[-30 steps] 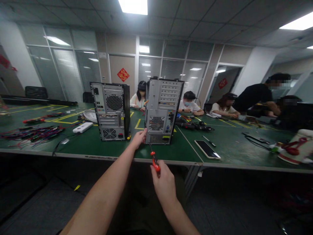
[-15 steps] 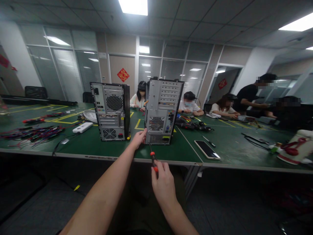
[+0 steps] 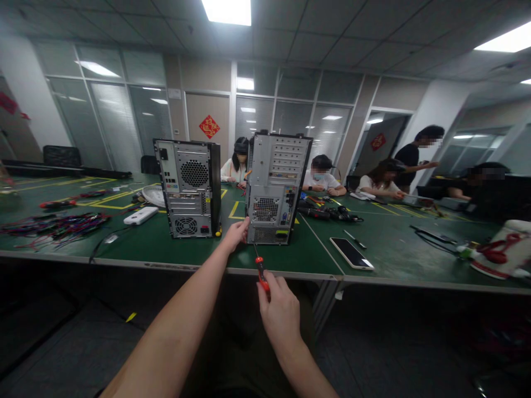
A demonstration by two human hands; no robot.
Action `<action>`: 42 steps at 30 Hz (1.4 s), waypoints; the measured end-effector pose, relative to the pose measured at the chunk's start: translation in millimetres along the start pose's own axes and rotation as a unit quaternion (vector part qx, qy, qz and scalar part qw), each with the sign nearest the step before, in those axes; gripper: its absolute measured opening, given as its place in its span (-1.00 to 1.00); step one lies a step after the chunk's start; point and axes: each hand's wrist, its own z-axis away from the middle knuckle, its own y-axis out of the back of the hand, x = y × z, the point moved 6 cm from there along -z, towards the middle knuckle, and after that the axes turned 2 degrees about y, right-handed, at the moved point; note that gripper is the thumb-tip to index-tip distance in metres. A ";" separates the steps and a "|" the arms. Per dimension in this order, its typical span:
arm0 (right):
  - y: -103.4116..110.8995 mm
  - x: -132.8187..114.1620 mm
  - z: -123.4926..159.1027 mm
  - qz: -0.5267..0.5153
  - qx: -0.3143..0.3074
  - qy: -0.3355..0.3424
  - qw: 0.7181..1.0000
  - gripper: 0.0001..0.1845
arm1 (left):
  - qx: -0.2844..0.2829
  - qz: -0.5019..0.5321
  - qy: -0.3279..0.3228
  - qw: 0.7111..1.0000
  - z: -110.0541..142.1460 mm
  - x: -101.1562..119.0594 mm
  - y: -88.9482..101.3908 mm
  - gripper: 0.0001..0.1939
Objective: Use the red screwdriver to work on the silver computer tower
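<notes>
Our right grip is wrapped round a screwdriver at the right tower's foot; our left grip touches its left edge, finger spread we cannot tell.

Office: glass partitions with blinds are lining the back wall beneath a tiled ceiling, where light panels are glowing.
Electronics workbench: computer towers are standing on a green surface near tangled wires; several people are sitting across it.
</notes>
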 end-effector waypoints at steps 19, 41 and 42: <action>-6.9 8.0 -4.8 -0.167 -0.054 -0.101 0.979 -0.77 | -0.003 -0.006 -0.007 1.000 1.1 0.9 0.2 -0.29; -3.5 1.7 -3.9 -0.128 -0.036 -0.030 0.991 -0.78 | 0.002 -0.003 0.001 1.000 2.8 3.6 -0.7 -0.28; -5.2 3.8 -4.3 -0.154 -0.047 -0.053 0.986 -0.79 | 0.000 -0.002 0.000 1.000 2.8 3.5 -0.7 -0.28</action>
